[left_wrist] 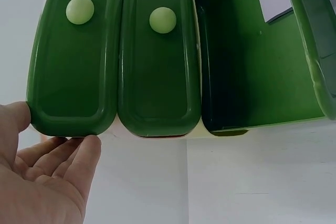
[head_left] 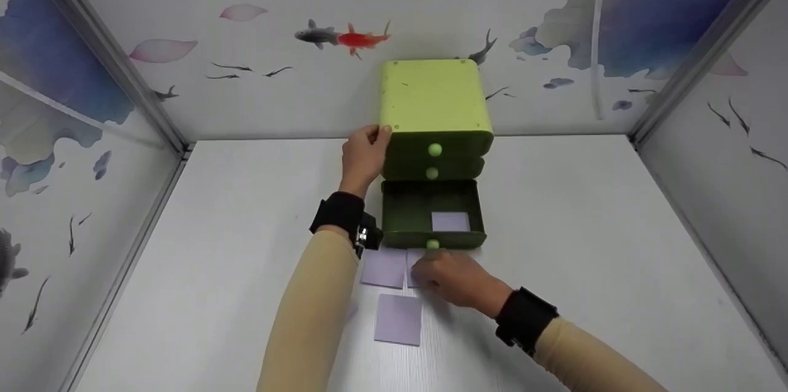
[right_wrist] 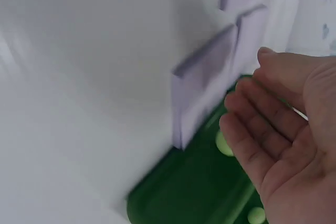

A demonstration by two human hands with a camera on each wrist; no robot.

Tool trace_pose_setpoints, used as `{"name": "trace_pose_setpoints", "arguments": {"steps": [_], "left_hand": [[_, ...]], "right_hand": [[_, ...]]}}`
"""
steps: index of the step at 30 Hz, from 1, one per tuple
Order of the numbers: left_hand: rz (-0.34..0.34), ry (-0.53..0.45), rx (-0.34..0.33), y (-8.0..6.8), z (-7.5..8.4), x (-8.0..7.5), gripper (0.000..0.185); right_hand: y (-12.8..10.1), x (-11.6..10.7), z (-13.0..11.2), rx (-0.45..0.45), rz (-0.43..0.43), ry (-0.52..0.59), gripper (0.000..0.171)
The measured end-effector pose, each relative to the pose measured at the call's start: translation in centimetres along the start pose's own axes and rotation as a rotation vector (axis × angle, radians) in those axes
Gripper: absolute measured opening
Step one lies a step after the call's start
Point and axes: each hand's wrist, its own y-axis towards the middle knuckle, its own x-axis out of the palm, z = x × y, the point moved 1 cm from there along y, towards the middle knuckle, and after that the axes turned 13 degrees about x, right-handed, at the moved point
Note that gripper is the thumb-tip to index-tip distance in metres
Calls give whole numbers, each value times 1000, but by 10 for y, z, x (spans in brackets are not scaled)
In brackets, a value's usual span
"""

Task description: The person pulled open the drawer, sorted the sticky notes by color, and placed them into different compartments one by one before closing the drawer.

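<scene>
Lilac paper squares (head_left: 399, 318), three on the white tabletop (head_left: 615, 244) low in the centre of the head view, just below a small green drawer unit (head_left: 434, 103) standing against the back wall. One lowest and alone; two more side by side above it, just in front of the open bottom drawer (head_left: 431, 204), the right one partly hidden. A fourth square (head_left: 450, 221) already flat inside that drawer, at its lower right corner.

Right hand (head_left: 452, 278) lying over the right-hand square, fingers reaching left and pressed low to the table; right wrist view too blurred to tell whether anything is pinched (fingers there look fairly straight and loosely spread, a sheet (right_wrist: 210, 77) seeming to lift near the fingertips). Left hand (head_left: 364, 155) cupped against the unit's left side near its top front corner, thumb on the upper edge, fingers relaxed against the wall rather than wrapped round it, steadying.

Likely very light, thin and floppy; hard to lift straight off a smooth surface, easily creased or blown. Best taken at an edge or corner, slid or peeled up with a fingertip, then pinched between thumb and forefinger.

Nearly square, so no real long axis; edges roughly parallel with the drawer front, the lone lower sheet turned very slightly. Lying flat, face up
</scene>
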Motion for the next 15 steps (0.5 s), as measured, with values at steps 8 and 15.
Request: {"name": "trace_pose_setpoints", "arguments": {"steps": [8, 15], "left_hand": [[12, 14, 8, 1, -2, 1, 42], [11, 33, 28, 0, 0, 0, 40]], "right_hand": [[-3, 22, 3, -48, 60, -151, 11], [-5, 25, 2, -18, 42, -163, 15]]}}
